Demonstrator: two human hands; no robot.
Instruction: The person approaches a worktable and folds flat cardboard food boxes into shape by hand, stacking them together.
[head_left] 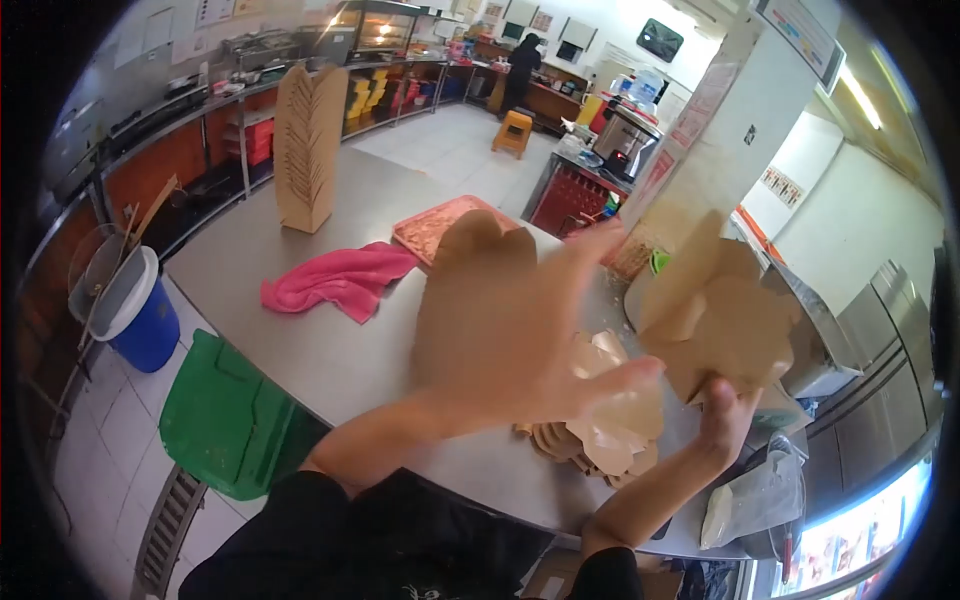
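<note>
My left hand (515, 345) is raised over the middle of the steel table, blurred, with its fingers and thumb spread and nothing visible in them. Partly hidden behind it stands a brown cardboard piece or stack (480, 245) with a rounded, lobed top. At the right, my right hand (728, 418) grips the lower edge of a brown cardboard food box (735, 320) with its flaps standing out. Between my forearms lies a pile of flat brown box blanks (620, 425). A tall stack of nested brown boxes (308, 150) stands on the far left of the table.
On the steel table (235, 260) lie a pink cloth (340, 280) and a reddish tray (430, 225). A green bin (225, 420) and a blue bucket (145, 320) stand left. A plastic bag (755, 495) sits at right. A person in black (522, 72) stands far back.
</note>
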